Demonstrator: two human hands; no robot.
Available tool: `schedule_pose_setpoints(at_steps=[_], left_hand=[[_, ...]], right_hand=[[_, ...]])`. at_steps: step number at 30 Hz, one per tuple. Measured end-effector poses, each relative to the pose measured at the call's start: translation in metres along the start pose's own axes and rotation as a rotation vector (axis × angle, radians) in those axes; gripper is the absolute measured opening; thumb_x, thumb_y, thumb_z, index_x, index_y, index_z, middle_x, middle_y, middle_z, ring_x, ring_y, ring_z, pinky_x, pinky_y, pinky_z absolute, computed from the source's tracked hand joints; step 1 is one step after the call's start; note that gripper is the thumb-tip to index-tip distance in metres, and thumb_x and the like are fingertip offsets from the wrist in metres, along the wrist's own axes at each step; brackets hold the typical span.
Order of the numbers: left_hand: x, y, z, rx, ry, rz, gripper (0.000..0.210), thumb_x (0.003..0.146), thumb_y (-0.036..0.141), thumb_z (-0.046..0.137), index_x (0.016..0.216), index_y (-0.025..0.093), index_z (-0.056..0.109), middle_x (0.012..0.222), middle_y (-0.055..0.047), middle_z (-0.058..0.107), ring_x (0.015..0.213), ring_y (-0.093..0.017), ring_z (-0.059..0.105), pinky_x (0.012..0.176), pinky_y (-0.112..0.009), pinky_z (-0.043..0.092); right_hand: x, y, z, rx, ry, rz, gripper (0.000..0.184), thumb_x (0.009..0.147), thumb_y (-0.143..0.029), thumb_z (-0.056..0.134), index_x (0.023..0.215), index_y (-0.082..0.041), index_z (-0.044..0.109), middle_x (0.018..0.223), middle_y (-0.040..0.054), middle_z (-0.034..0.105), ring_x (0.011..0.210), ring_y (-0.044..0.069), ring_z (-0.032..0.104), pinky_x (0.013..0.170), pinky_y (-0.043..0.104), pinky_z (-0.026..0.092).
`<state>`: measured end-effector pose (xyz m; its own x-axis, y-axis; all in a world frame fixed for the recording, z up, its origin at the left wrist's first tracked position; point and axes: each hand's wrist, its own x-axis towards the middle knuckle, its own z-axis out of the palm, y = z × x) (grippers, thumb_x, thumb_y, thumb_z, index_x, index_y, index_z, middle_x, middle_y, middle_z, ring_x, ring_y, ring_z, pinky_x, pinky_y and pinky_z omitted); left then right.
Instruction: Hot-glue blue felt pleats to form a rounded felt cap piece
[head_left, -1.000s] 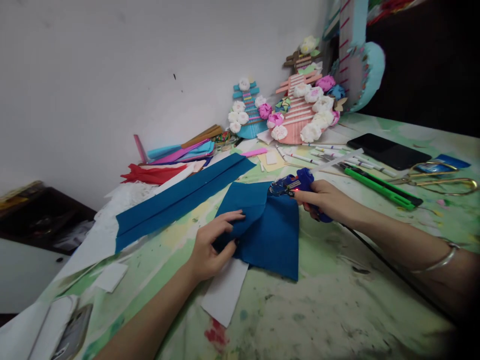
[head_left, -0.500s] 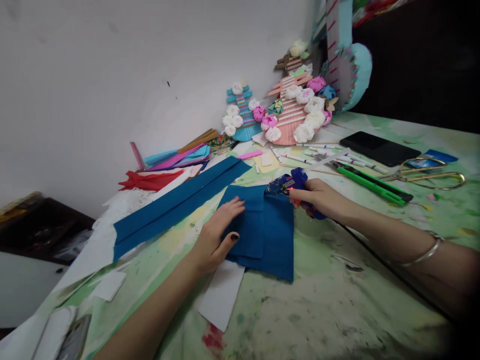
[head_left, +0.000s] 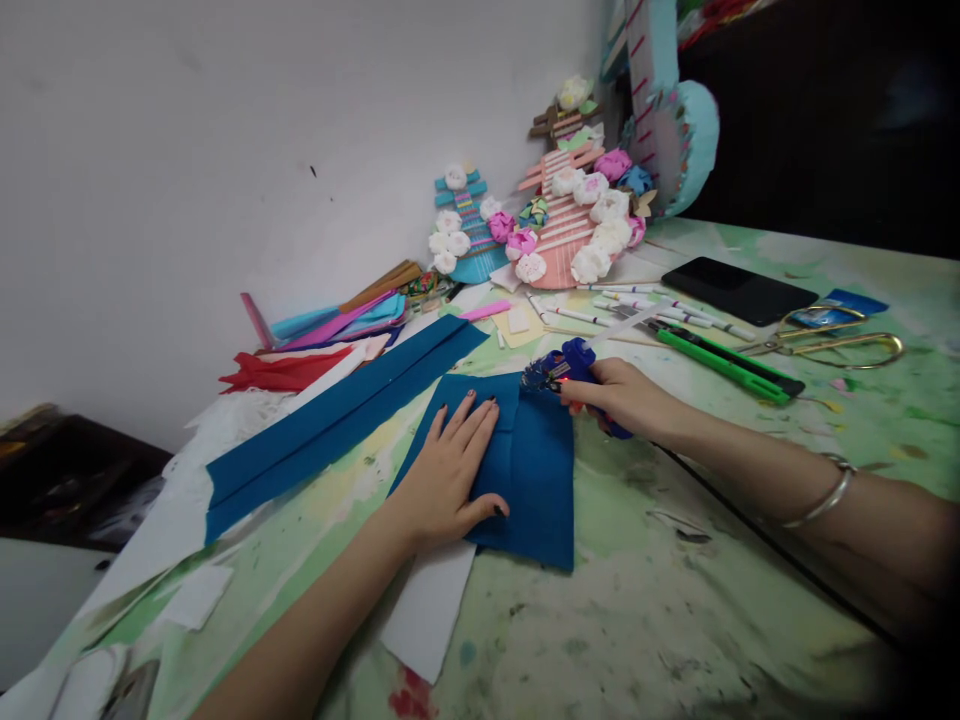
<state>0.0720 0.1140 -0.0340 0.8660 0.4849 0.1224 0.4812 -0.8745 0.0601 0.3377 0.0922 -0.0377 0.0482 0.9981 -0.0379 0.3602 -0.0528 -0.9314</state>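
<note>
My left hand (head_left: 450, 475) lies flat with its fingers apart on a folded piece of blue paper or fabric (head_left: 544, 490). My right hand (head_left: 626, 400) is wrapped round a blue hot glue gun (head_left: 574, 358), which has a small red light on it. The gun's nozzle end is by the top edge of the folded blue piece, close to its fold; I cannot tell whether it touches. Part of a white paper strip (head_left: 433, 610) sticks out from under my left hand. A long creased blue strip (head_left: 337, 430) lies further left.
A green utility knife (head_left: 724, 365), gold-handled scissors (head_left: 847, 345), a black phone (head_left: 739, 290) and several marker pens lie beyond my right hand. Flower-trimmed guitar shapes (head_left: 574, 235) lean at the back wall. Coloured papers (head_left: 375, 315) are piled at the back left. A black cord (head_left: 750, 520) trails right.
My left hand has gone from partly curled at the fold to spread flat, pressing the flap down. The glue gun stays at the top edge. The whole view has shifted slightly.
</note>
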Motion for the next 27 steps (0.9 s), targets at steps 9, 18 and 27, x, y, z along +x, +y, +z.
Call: schedule_pose_setpoints(at_steps=[9,18,27], left_hand=[[0.001,0.012,-0.004,0.106,0.011,0.015,0.091,0.087,0.069,0.035,0.151,0.01,0.01,0.154,-0.02,0.023,0.144,-0.038,0.015,0.114,-0.059,0.009],[0.001,0.036,-0.001,0.1,0.013,0.031,0.095,0.082,0.071,0.044,0.148,0.008,0.02,0.151,-0.023,0.03,0.143,-0.038,0.018,0.114,-0.062,0.008],[-0.014,0.041,-0.007,0.046,0.09,0.079,0.078,0.085,0.041,0.056,0.149,0.014,0.02,0.151,-0.019,0.032,0.142,-0.035,0.025,0.113,-0.058,0.025]], right_hand=[[0.002,0.001,-0.001,-0.038,0.039,0.015,0.029,0.079,-0.041,0.061,0.073,-0.013,0.064,0.063,0.0036,0.062,0.038,0.009,0.049,0.036,0.021,0.037],[0.002,0.0,-0.006,-0.017,0.088,0.014,0.027,0.078,-0.039,0.061,0.069,-0.015,0.063,0.058,0.0019,0.06,0.036,0.009,0.048,0.035,0.021,0.035],[0.005,0.001,-0.014,-0.048,0.188,0.015,0.028,0.077,-0.041,0.061,0.069,-0.015,0.065,0.065,0.0062,0.065,0.044,0.01,0.049,0.037,0.021,0.035]])
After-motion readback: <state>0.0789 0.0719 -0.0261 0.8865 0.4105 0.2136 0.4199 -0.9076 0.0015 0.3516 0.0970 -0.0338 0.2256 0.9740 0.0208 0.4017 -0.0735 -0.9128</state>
